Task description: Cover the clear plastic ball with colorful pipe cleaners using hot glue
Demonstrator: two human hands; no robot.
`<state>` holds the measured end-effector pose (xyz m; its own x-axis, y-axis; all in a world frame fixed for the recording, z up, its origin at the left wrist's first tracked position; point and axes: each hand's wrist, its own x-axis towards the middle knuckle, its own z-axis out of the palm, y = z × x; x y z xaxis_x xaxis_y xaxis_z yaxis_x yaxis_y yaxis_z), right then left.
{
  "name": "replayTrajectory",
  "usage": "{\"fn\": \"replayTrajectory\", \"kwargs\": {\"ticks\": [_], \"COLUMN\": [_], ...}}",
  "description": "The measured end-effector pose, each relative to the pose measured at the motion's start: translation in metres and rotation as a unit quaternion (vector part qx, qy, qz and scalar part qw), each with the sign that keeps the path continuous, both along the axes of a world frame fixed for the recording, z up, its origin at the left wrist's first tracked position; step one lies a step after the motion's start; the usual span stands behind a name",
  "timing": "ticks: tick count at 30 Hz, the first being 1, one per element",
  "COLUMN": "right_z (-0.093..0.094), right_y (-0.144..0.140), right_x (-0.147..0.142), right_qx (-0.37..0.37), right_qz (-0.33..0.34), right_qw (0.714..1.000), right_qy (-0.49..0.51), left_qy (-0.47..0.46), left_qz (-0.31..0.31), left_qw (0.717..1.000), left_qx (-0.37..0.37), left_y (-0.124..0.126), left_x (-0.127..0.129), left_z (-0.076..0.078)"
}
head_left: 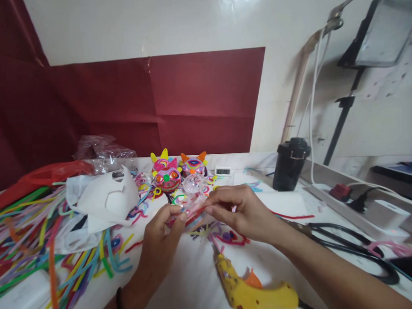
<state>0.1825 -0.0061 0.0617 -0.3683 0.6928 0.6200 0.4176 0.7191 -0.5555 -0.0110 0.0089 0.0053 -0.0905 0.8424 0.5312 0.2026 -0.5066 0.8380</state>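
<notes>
Both hands meet over the middle of the table. My left hand point(163, 231) pinches the near-left end of a small pinkish, partly see-through piece with a red strip point(194, 213) along it; its exact kind is not clear. The fingertips of my right hand point(240, 210) are closed on its other end. Just behind stands a clear faceted plastic piece point(194, 184). Colourful decorated round ornaments with pointed ears, such as a red one point(167, 178) and an orange-eared one point(193, 165), sit farther back. Below the hands lies a yellow hot glue gun point(255, 292), its nozzle pointing away.
Many coloured pipe cleaners point(22, 244) and a white cut paper piece point(107, 200) cover the left side. To the right are black-handled scissors point(346, 244), a black canister point(291, 164) and a white power strip point(355, 216). A small digital clock point(222, 171) stands behind.
</notes>
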Motion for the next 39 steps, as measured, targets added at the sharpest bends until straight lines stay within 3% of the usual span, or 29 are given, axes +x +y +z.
{"fn": "replayTrajectory", "kwargs": {"ticks": [3,5,14,19,28,39], "right_z": [-0.001,-0.002,-0.006,-0.009,-0.012,-0.016], "right_y": [-0.001,-0.001,0.0,0.004,0.004,0.002], "right_x": [0.0,0.0,-0.004,-0.004,-0.008,-0.013], "right_qx": [0.083,0.124,0.2,0.211,0.219,0.177], "right_qz": [-0.006,-0.008,-0.003,-0.001,-0.019,-0.04], "right_qw": [0.996,0.99,0.976,0.974,0.973,0.983], "right_qy": [-0.042,-0.061,-0.089,-0.086,-0.067,-0.004], "left_qy": [0.055,0.082,0.148,0.161,0.143,0.122], "left_qz": [-0.045,-0.043,-0.045,-0.026,-0.044,-0.064], "left_qw": [0.997,0.995,0.987,0.986,0.988,0.99], "left_qx": [0.007,0.026,0.032,0.033,0.029,0.026], "left_y": [-0.001,-0.001,-0.006,-0.008,-0.01,-0.011], "left_x": [-0.001,-0.001,-0.001,0.0,0.0,0.0], "left_z": [0.0,0.001,0.004,0.005,0.008,0.009]}}
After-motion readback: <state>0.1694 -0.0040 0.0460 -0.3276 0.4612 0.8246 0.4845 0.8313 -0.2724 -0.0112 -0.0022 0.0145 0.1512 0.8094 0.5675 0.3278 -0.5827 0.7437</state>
